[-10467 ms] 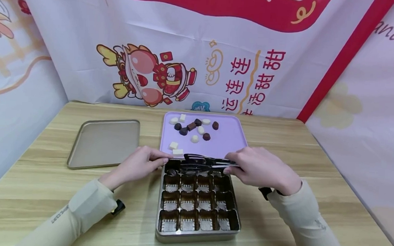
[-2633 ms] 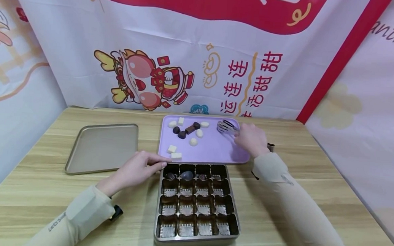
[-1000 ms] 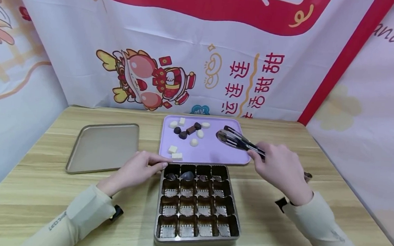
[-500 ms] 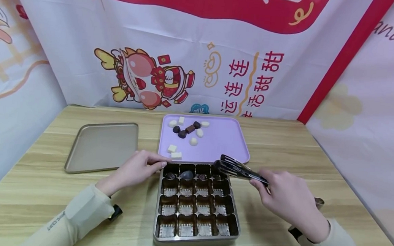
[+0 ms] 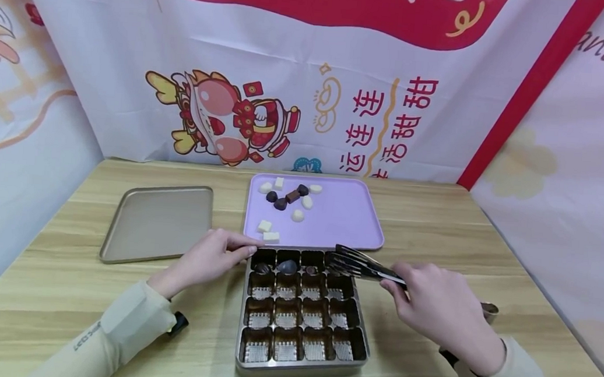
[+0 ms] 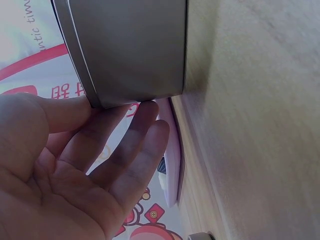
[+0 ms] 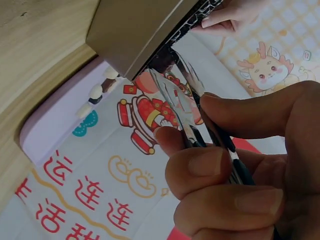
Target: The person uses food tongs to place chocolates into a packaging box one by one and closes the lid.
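My left hand (image 5: 215, 255) holds the far left corner of a metal box (image 5: 302, 371), thumb at the rim and fingers behind it. The box has a brown insert divided into compartments. In its back row sit a striped dark chocolate (image 5: 262, 268), a smooth dark chocolate (image 5: 288, 267) and a brown chocolate (image 5: 311, 270). My right hand (image 5: 443, 306) grips black slotted tongs (image 5: 362, 266), also seen from the side in the right wrist view. The tongs' tips are over the back right compartment and hide most of its inside.
Behind the box lies a lilac tray (image 5: 342, 212) with several white and dark chocolates, mostly on its left half, such as a white square piece (image 5: 271, 236) near the front edge. A bare bronze tray (image 5: 163, 222) lies at the left. A printed cloth (image 5: 308, 95) hangs behind the table.
My right hand brought the tongs from the lilac tray's right side to the box's back right compartment. Two brown chocolates have gone from that tray since the oldest frame. My left hand stayed at the corner.
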A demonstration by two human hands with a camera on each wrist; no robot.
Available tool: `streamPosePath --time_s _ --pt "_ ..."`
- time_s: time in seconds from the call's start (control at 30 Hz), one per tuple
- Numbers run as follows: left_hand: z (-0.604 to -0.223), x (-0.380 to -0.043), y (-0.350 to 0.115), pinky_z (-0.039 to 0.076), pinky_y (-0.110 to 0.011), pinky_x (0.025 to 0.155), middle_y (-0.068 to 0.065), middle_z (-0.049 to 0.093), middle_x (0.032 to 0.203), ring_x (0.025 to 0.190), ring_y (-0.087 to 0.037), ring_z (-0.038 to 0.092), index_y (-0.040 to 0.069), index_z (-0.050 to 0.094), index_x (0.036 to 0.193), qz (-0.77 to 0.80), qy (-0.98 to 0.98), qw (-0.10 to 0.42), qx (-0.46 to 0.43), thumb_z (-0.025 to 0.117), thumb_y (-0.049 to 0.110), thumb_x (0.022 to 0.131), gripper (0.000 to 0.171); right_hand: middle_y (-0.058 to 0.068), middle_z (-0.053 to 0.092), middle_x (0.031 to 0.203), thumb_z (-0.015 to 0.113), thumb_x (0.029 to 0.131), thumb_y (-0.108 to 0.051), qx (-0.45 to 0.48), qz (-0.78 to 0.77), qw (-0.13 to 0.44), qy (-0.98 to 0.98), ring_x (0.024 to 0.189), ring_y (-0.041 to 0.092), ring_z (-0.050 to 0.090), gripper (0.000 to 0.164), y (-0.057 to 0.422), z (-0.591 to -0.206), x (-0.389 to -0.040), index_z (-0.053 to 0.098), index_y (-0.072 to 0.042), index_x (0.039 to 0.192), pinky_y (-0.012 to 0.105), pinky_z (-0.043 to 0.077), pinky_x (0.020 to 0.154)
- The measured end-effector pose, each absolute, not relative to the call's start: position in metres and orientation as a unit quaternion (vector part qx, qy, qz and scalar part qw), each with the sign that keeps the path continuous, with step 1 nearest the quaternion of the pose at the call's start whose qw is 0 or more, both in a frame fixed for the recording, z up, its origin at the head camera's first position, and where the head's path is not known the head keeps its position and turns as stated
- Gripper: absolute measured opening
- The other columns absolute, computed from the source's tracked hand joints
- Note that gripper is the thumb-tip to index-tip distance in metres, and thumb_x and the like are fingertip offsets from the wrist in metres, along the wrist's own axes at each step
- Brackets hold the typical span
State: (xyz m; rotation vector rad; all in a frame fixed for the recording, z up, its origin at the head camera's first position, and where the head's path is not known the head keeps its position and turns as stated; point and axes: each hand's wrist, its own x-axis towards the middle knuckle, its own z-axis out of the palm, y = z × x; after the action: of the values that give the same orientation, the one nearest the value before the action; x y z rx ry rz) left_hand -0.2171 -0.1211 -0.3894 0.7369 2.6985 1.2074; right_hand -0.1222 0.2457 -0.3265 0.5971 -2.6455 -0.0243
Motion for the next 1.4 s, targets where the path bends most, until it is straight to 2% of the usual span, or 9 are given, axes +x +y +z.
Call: streamPosePath --time_s 0.2,0.33,0.47,0.77,0.93,1.17,1.4 --pt "-0.388 -0.217 -0.121 0.039 -0.028 0.046 0.003 0.067 0.099 0.045 -0.008 0.034 0.017 0.069 0.115 0.391 0.887 0.044 0.242 0.059 0.022 0.095 0.023 -0.013 0.032 0.052 0.066 0.085 -0.034 0.214 -0.018 0.222 -0.951 0.042 0.010 0.033 0.022 0.242 -0.325 -0.122 0.053 -0.023 0.071 0.031 0.025 0.034" --pt "-0.388 -0.217 -0.120 0.040 -0.028 0.046 0.002 0.067 0.102 0.046 -0.009 0.035 0.017 0.069 0.114 0.391 0.887 0.043 0.242 0.060 0.021 0.095 0.022 -0.011 0.031 0.051 0.065 0.085 -0.033 0.214 -0.025 0.221 -0.951 0.041 0.011 0.032 0.031 0.237 -0.325 -0.123 0.045 -0.024 0.064 0.032 0.024 0.033" --pt "-0.387 -0.216 -0.120 0.039 -0.028 0.046 0.001 0.067 0.101 0.045 -0.008 0.034 0.017 0.069 0.115 0.393 0.886 0.045 0.242 0.060 0.021 0.095 0.022 -0.010 0.028 0.050 0.065 0.085 -0.031 0.219 -0.031 0.225 -0.949 0.040 0.011 0.030 0.038 0.233 -0.324 -0.124 0.037 -0.023 0.061 0.033 0.024 0.032" --pt "-0.388 -0.217 -0.121 0.040 -0.029 0.047 0.004 0.067 0.092 0.045 -0.009 0.036 0.016 0.069 0.114 0.393 0.886 0.042 0.241 0.060 0.021 0.095 0.022 -0.008 0.030 0.051 0.064 0.086 -0.031 0.227 -0.043 0.209 -0.950 0.040 0.013 0.035 0.039 0.228 -0.316 -0.125 0.036 -0.020 0.061 0.035 0.028 0.032" --pt "-0.389 -0.218 -0.120 0.040 -0.029 0.047 0.002 0.067 0.102 0.046 -0.010 0.036 0.016 0.069 0.114 0.392 0.887 0.041 0.242 0.061 0.021 0.094 0.022 -0.008 0.032 0.052 0.064 0.087 -0.034 0.214 -0.042 0.174 -0.960 0.043 0.015 0.041 0.038 0.229 -0.312 -0.126 0.037 -0.021 0.062 0.037 0.031 0.034" --pt "-0.388 -0.218 -0.120 0.039 -0.029 0.046 0.001 0.067 0.102 0.045 -0.009 0.034 0.016 0.069 0.115 0.395 0.886 0.044 0.240 0.060 0.021 0.095 0.022 -0.007 0.036 0.053 0.064 0.087 -0.037 0.198 -0.028 0.179 -0.963 0.044 0.016 0.043 0.031 0.230 -0.305 -0.132 0.046 -0.021 0.068 0.039 0.032 0.035" --pt "-0.389 -0.217 -0.119 0.040 -0.029 0.046 0.000 0.067 0.104 0.045 -0.010 0.035 0.015 0.069 0.115 0.393 0.887 0.044 0.238 0.060 0.021 0.095 0.023 -0.005 0.040 0.055 0.060 0.090 -0.041 0.175 -0.009 0.143 -0.974 0.047 0.014 0.041 0.027 0.223 -0.299 -0.145 0.057 -0.017 0.080 0.036 0.031 0.037"
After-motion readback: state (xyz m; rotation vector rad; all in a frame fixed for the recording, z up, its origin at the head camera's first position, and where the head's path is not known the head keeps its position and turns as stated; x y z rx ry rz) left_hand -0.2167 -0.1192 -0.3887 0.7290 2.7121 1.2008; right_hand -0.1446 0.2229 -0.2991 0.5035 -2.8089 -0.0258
